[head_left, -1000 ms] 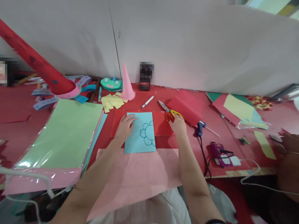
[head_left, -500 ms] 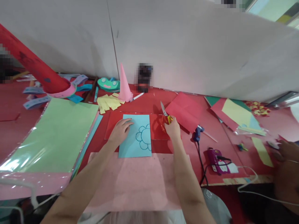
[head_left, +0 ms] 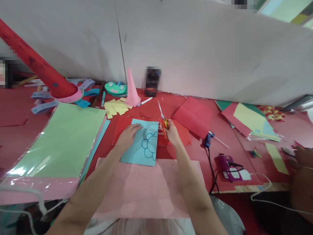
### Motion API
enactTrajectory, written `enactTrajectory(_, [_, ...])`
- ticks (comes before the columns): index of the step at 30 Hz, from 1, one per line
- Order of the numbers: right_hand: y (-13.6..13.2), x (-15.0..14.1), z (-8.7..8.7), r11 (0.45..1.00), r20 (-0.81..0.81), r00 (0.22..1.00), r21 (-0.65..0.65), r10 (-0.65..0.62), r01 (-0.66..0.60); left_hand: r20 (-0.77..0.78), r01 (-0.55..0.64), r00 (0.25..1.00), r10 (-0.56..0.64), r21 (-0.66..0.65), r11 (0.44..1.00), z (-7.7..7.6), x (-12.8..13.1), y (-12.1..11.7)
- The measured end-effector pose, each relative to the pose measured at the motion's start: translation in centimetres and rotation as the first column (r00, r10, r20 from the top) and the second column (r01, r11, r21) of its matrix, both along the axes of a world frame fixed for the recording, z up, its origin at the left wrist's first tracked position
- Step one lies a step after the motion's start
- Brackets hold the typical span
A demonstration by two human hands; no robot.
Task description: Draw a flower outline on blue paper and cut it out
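My left hand (head_left: 128,134) lies on the upper left part of a light blue sheet of paper (head_left: 139,153), fingers stretched over it. Half a flower is drawn in dark outline along the sheet's right edge. My right hand (head_left: 172,132) is closed round the orange and yellow handles of a pair of scissors (head_left: 163,118). Their blades point up and away from me, looking nearly closed, just beyond the sheet's upper right corner. Beneath the blue sheet are red paper (head_left: 179,130) and a pale pink sheet (head_left: 146,192).
A pink cone (head_left: 132,91) and yellow paper strips (head_left: 116,107) stand at the back. On the left is a wrapped green paper stack (head_left: 66,140). Red paper (head_left: 194,116), a glue gun (head_left: 208,138) and a purple power block (head_left: 227,168) lie right, near another person's hand (head_left: 303,156).
My right hand has brought the scissors left, next to the blue sheet, and their blades have turned more upright. The blue sheet has turned slightly clockwise under my left hand.
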State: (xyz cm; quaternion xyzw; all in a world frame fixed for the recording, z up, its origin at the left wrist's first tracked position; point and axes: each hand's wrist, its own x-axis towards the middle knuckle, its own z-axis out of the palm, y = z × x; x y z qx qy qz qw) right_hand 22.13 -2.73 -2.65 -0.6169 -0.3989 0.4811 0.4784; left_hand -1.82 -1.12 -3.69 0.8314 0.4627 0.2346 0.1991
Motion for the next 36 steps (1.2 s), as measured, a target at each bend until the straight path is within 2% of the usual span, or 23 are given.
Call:
enactTrajectory(5, [0.5,-1.1,-0.8,1.000,0.174,0.984,0.012,-0.029,0.028,0.041,0.004,0.999,-0.003,-0.004,1.000,-0.4,-0.1,0.1])
enactTrajectory(9, [0.5,-1.3,-1.3,0.998,0.259,0.966,0.063,0.009,-0.026,0.068,-0.011,0.998,0.010,0.014,1.000,-0.4,-0.1,0.2])
enactTrajectory(18, [0.2,-1.5,-0.9,0.991,0.178,0.983,0.129,-0.053,0.030,0.169,-0.063,0.984,0.056,0.037,0.997,0.4,0.1,0.1])
enactTrajectory(23, [0.1,-1.9,-1.2,0.978,0.159,0.979,0.185,-0.129,0.099,0.276,-0.194,0.947,0.166,0.079,0.978,0.5,-0.1,0.3])
enactTrajectory(26, [0.1,-2.0,-1.1,0.947,0.034,0.974,0.245,-0.224,0.209,0.382,-0.303,0.891,0.246,0.096,0.948,1.0,-0.3,0.5])
enactTrajectory(29, [0.0,-1.8,-0.6,0.899,-0.121,0.933,0.251,-0.338,0.358,0.525,-0.384,0.795,0.303,0.050,0.922,1.6,-0.1,0.4])
enactTrajectory(33, [-0.6,-1.3,0.1,0.809,-0.296,0.813,0.174,-0.501,0.562,0.724,-0.341,0.625,0.292,-0.084,0.936,1.9,0.9,-0.3])
enactTrajectory(35, [-0.8,-1.1,0.3,0.786,-0.361,0.769,0.135,-0.528,0.603,0.772,-0.310,0.533,0.345,-0.202,0.929,1.7,1.6,-0.7])
enactTrajectory(36, [-0.9,-1.1,0.4,0.779,-0.390,0.750,0.118,-0.534,0.616,0.790,-0.291,0.461,0.404,-0.296,0.910,1.6,2.0,-0.8])
